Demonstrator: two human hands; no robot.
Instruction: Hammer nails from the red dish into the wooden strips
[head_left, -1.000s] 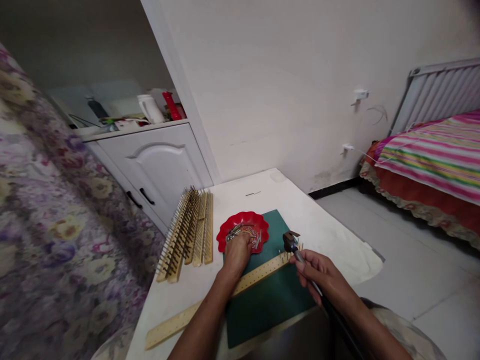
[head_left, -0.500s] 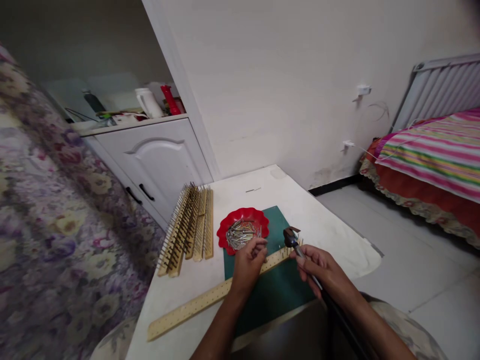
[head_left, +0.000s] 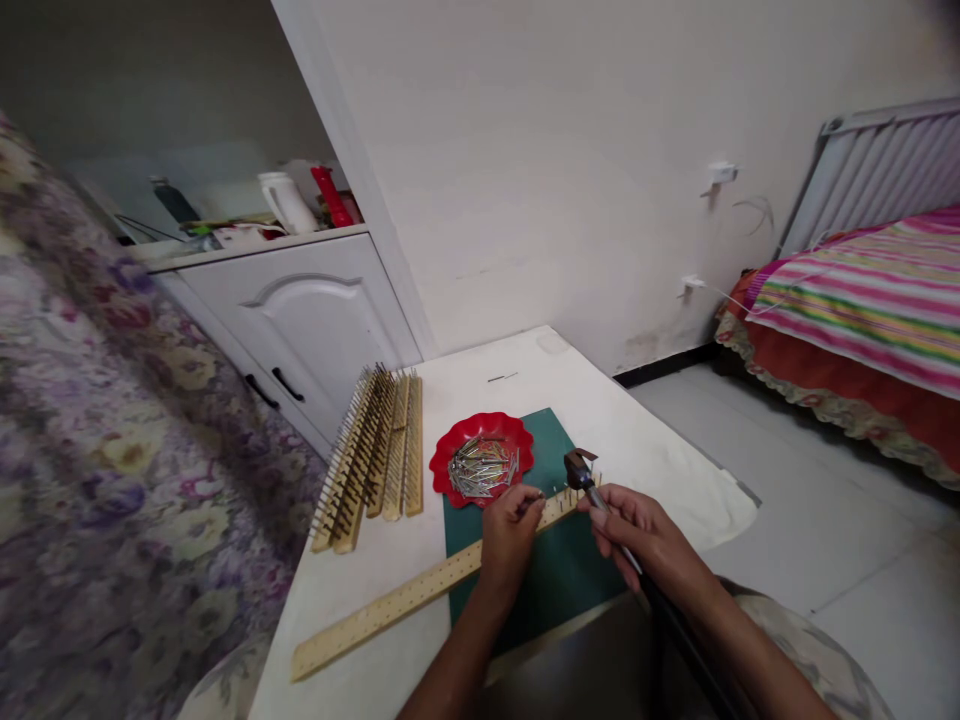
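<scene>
My right hand [head_left: 634,530] is closed around the shaft of a hammer [head_left: 616,528], its dark head raised near the right end of a pale wooden strip [head_left: 390,613]. Rows of small holes run along the strip, and several nails [head_left: 568,497] stand upright near its right end. Over the strip, left of those nails, my left hand [head_left: 514,525] has its fingertips pinched together; whatever they hold is too small to make out. Behind that hand, a red scalloped bowl [head_left: 442,452] contains many loose metal nails [head_left: 480,467]. A green mat [head_left: 555,590] lies beneath the strip.
Wooden strips full of upright nails [head_left: 367,450] stand side by side on the table's left. Two thin pieces [head_left: 502,377] lie at the back of the white table [head_left: 465,385]. A floral curtain [head_left: 127,480] hangs left, and a bed [head_left: 862,300] stands right.
My left hand has moved right, away from the bowl and along the strip, closer to the upright nails. My right hand and the hammer have hardly moved.
</scene>
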